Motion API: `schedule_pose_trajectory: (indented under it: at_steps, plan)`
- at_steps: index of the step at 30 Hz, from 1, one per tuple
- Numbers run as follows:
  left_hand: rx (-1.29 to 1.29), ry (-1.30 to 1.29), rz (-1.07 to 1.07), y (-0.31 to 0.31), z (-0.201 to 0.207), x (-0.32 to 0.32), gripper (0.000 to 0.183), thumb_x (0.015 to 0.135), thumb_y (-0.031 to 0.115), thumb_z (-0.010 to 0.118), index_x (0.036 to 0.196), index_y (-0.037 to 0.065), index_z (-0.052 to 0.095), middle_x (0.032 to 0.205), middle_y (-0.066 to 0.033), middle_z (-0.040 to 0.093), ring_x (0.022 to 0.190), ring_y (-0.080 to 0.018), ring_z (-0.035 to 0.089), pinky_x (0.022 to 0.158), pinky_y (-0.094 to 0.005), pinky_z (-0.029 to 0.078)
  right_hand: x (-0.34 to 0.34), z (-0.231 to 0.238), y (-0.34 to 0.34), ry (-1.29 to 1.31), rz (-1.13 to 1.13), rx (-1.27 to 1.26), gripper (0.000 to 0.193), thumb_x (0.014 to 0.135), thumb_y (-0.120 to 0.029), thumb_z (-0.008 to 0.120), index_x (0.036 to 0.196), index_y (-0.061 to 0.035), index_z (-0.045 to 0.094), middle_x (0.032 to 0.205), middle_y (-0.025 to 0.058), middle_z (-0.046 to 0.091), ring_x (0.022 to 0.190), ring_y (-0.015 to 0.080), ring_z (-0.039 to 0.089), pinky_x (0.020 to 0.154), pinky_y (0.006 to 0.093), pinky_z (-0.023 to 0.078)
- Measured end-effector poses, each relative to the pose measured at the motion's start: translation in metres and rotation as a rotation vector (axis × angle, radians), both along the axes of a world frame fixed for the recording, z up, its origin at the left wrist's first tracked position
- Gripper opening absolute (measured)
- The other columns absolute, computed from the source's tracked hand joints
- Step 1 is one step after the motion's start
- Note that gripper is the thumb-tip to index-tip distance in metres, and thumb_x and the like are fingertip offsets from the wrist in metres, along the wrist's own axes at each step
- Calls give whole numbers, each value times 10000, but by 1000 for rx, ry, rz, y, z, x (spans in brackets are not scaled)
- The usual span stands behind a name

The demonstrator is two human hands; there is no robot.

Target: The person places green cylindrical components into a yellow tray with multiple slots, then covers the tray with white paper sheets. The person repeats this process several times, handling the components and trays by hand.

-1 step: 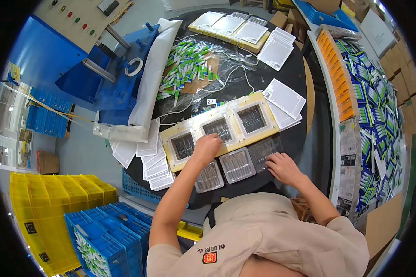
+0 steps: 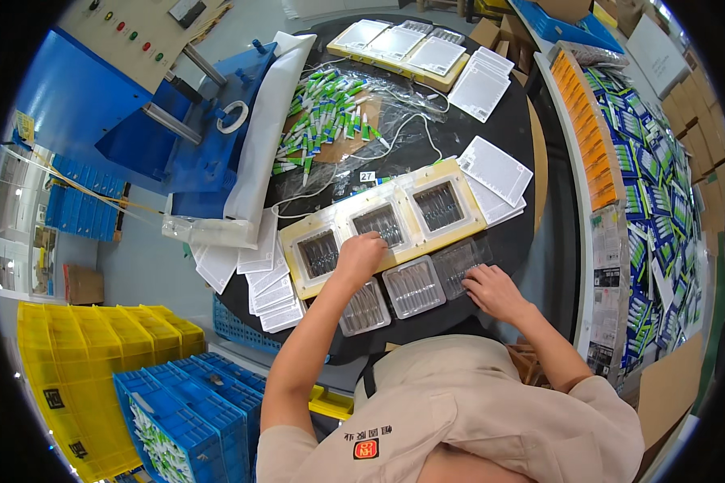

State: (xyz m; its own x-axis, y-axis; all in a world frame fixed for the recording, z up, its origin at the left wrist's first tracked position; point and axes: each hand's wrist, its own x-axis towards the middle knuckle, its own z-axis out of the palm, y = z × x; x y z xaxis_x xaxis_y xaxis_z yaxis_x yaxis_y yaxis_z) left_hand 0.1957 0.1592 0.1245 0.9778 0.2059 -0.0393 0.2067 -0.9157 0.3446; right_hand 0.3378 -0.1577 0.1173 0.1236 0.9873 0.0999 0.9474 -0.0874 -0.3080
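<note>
A yellow frame [image 2: 330, 278] with three square openings lies across the black round table. Clear blister trays [image 2: 439, 208] with slots sit in its openings. My left hand [image 2: 361, 256] is at the near edge of the middle opening, fingers bent together; anything between them is hidden. In front of the frame, several more clear blister trays [image 2: 413, 288] lie in a row. My right hand [image 2: 495, 291] rests at the edge of the rightmost clear tray [image 2: 457, 266], its fingers apart and touching it.
Green-and-white glue tubes [image 2: 322, 117] are heaped beyond the frame. White printed cards [image 2: 495, 171] lie right and left of it. A second loaded yellow frame [image 2: 403, 50] stands at the far side. A blue machine [image 2: 209, 153] is at left, with yellow crates [image 2: 97, 362] nearer me.
</note>
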Motion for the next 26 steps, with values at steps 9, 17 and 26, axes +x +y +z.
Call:
schedule_pose_trajectory:
  at_steps: [9, 17, 26]
  plan:
    - [-715, 221, 217, 40, 16, 14, 106, 794, 177, 782, 863, 111, 827, 763, -101, 756, 643, -225, 712, 651, -346, 569, -2, 37, 27, 206, 11, 154, 253, 812, -107, 733, 1049, -32, 683, 1087, 78, 648, 1010, 264, 616, 847, 380, 502]
    - [78, -17, 95, -9, 5, 3, 92, 785, 115, 702, 831, 95, 778, 807, -97, 735, 759, -326, 696, 731, -430, 546, -18, 40, 107, 287, -59, 438, 165, 807, -53, 712, 967, -14, 694, 1040, 90, 667, 959, 284, 635, 835, 391, 536]
    - [-267, -98, 279, -12, 7, -5, 72, 800, 94, 724, 845, 71, 776, 807, -90, 730, 809, -287, 716, 894, -406, 514, -1, -24, 175, -203, 184, 284, 147, 708, -83, 694, 850, -51, 718, 1003, 65, 632, 1069, 266, 569, 896, 397, 471]
